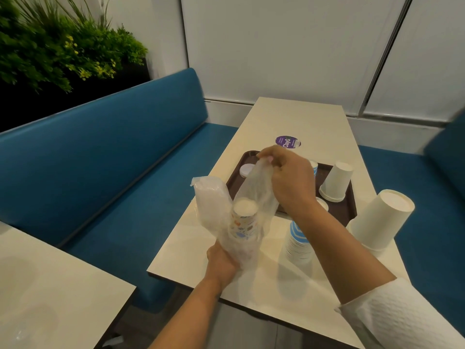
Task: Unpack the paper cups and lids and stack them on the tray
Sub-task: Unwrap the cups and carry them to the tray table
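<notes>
Greenery (pixel 57 44) fills the far left corner above the blue bench (pixel 105 157) that runs along my cream table (pixel 314 122). Nearest that side on the table stands a clear bag of lids (pixel 210 205), upright and just beside what I am working on. My left hand (pixel 222 260) grips the bottom of a stack of patterned paper cups (pixel 244 220), fingers curled round it through the thin plastic sleeve (pixel 256 187) that wraps it; the stack stands upside down near the table's front edge, its white base showing on top. My right hand (pixel 286 180) is raised above it, pinching the loose top end of that sleeve between thumb and fingertips, over the brown tray (pixel 339 210). On the tray's far left corner lies a white lid (pixel 246 170); towards its right side stands a short stack of plain white cups (pixel 336 181), upside down. In front of the tray, partly behind my right forearm, a stack of blue-striped cups (pixel 299 240) sits on the table. Furthest right, at the table's edge, another stack of larger white cups (pixel 380 219) stands inverted. Beyond the tray a round purple sticker (pixel 288 141) marks the tabletop.
</notes>
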The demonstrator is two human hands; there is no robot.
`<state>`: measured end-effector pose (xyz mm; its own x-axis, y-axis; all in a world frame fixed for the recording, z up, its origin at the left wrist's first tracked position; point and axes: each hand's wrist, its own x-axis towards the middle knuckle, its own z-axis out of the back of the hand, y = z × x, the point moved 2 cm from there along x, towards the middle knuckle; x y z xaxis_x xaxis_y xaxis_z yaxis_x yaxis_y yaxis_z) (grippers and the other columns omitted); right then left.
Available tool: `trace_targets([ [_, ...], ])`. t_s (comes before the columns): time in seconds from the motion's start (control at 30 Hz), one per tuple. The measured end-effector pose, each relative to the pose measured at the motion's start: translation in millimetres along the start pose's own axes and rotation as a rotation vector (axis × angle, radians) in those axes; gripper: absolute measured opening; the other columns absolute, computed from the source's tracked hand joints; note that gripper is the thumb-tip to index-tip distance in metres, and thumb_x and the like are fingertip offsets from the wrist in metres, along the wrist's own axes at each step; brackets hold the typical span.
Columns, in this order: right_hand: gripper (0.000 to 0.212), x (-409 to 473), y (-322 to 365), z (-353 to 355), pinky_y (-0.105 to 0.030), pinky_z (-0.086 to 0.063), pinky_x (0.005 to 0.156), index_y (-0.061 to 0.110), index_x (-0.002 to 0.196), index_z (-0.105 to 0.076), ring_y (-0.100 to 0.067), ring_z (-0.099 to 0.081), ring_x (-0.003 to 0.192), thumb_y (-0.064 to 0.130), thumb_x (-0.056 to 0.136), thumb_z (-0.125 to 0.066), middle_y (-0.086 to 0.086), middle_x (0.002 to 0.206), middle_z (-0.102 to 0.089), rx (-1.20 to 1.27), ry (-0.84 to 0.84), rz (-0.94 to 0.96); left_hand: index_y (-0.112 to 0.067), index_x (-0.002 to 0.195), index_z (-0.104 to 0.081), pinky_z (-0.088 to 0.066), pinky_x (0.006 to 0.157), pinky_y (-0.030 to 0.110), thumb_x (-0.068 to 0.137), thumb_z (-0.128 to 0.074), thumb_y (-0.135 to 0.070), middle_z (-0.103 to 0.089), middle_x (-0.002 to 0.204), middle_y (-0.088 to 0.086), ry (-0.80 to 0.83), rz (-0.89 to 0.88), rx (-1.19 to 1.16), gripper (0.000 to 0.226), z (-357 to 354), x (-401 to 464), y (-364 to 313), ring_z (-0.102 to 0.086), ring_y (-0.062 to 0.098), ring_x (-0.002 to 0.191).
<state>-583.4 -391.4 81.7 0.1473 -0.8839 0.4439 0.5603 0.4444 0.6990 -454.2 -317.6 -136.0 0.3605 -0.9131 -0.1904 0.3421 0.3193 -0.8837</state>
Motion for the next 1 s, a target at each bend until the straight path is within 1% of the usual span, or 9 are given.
trace_targets([
  [0.07, 0.04, 1.9, -0.7, 3.3, -0.023, -0.044, 0.075, 0.026, 0.1, -0.07, -0.009, -0.057, 0.085, -0.002, 0.09, -0.044, 0.012, 0.09, -0.063, 0.056, -0.086, -0.001, -0.036, 0.127, -0.045, -0.052, 0.093, 0.04, 0.065, -0.071, -0.061, -0.061, 0.113, -0.01, 0.001, -0.036, 0.018, 0.072, 0.8, -0.5, -4.1, -0.058, 0.018, 0.106],
  [0.17, 0.04, 5.4, 0.1, 9.7, -0.023, -0.047, 0.076, 0.022, 0.101, -0.07, -0.007, -0.058, 0.082, -0.006, 0.088, -0.045, 0.011, 0.091, -0.064, 0.157, -0.196, 0.053, -0.041, 0.131, -0.039, -0.05, 0.097, 0.044, 0.068, -0.071, -0.056, -0.059, 0.118, -0.013, 0.013, -0.073, -0.006, 0.072, 0.9, -1.2, -9.0, -0.057, 0.019, 0.111],
  [0.23, 0.045, 9.1, 3.2, 17.5, -0.023, -0.046, 0.077, 0.021, 0.101, -0.071, -0.007, -0.056, 0.079, -0.009, 0.083, -0.043, 0.002, 0.089, -0.064, 0.207, -0.294, 0.124, -0.044, 0.13, -0.037, -0.05, 0.097, 0.042, 0.068, -0.076, -0.048, -0.058, 0.118, -0.015, 0.008, -0.075, -0.016, 0.073, 0.9, -1.1, -10.6, -0.056, 0.019, 0.112],
  [0.33, 0.053, 17.7, 14.1, 33.2, -0.012, -0.04, 0.074, 0.02, 0.096, -0.074, -0.002, -0.051, 0.077, -0.01, 0.073, -0.037, -0.008, 0.089, -0.061, 0.263, -0.41, 0.19, -0.042, 0.128, -0.036, -0.048, 0.098, 0.046, 0.062, -0.075, -0.05, -0.06, 0.117, -0.015, -0.019, -0.078, -0.015, 0.077, 0.2, 0.4, -13.3, -0.057, 0.021, 0.111],
  [0.47, 0.049, 25.8, 32.6, 56.8, -0.006, -0.034, 0.075, 0.021, 0.084, -0.069, 0.01, -0.05, 0.08, -0.01, 0.073, -0.034, 0.011, 0.087, -0.051, 0.337, -0.532, 0.224, -0.042, 0.125, -0.038, -0.048, 0.097, 0.045, 0.063, -0.077, -0.045, -0.063, 0.111, -0.016, -0.042, -0.085, -0.018, 0.073, -3.2, 7.7, -17.0, -0.059, 0.023, 0.11],
  [0.63, 0.039, 22.4, 51.3, 79.2, -0.006, -0.035, 0.079, 0.01, 0.087, -0.068, 0.012, -0.05, 0.086, -0.01, 0.077, -0.035, 0.013, 0.089, -0.048, 0.392, -0.664, 0.337, -0.033, 0.123, -0.047, -0.045, 0.098, 0.042, 0.065, -0.082, -0.041, -0.064, 0.118, -0.013, -0.102, -0.086, 0.036, 0.068, -9.6, 17.6, -28.1, -0.059, 0.018, 0.112],
  [0.83, 0.037, 12.9, 65.5, 86.7, -0.026, -0.048, 0.078, 0.012, 0.09, -0.065, -0.019, -0.059, 0.082, -0.003, 0.08, -0.033, 0.013, 0.092, -0.048, 0.434, -0.649, 0.419, -0.029, 0.139, -0.038, -0.042, 0.099, 0.045, 0.065, -0.081, -0.047, -0.05, 0.134, -0.003, -0.129, -0.057, 0.218, 0.088, -15.6, 30.4, -33.8, -0.046, 0.022, 0.125],
  [0.93, 0.033, 8.5, 70.8, 81.9, -0.035, -0.05, 0.073, 0.014, 0.092, -0.065, -0.017, -0.058, 0.082, 0.0, 0.081, -0.038, 0.008, 0.094, -0.05, 0.482, -0.544, 0.409, -0.024, 0.145, -0.025, -0.039, 0.104, 0.049, 0.054, -0.084, -0.055, -0.037, 0.145, -0.001, -0.053, -0.027, 0.296, 0.113, -12.1, 27.4, -29.5, -0.036, 0.023, 0.134],
  [1.0, 0.023, 5.4, 78.1, 74.0, -0.034, -0.05, 0.068, 0.019, 0.093, -0.063, -0.019, -0.057, 0.078, 0.008, 0.083, -0.046, 0.006, 0.095, -0.049, 0.583, -0.397, 0.399, -0.018, 0.148, -0.017, -0.033, 0.11, 0.047, 0.056, -0.085, -0.05, -0.023, 0.15, 0.002, 0.036, -0.021, 0.318, 0.119, -4.1, 20.4, -23.1, -0.025, 0.026, 0.138],
])
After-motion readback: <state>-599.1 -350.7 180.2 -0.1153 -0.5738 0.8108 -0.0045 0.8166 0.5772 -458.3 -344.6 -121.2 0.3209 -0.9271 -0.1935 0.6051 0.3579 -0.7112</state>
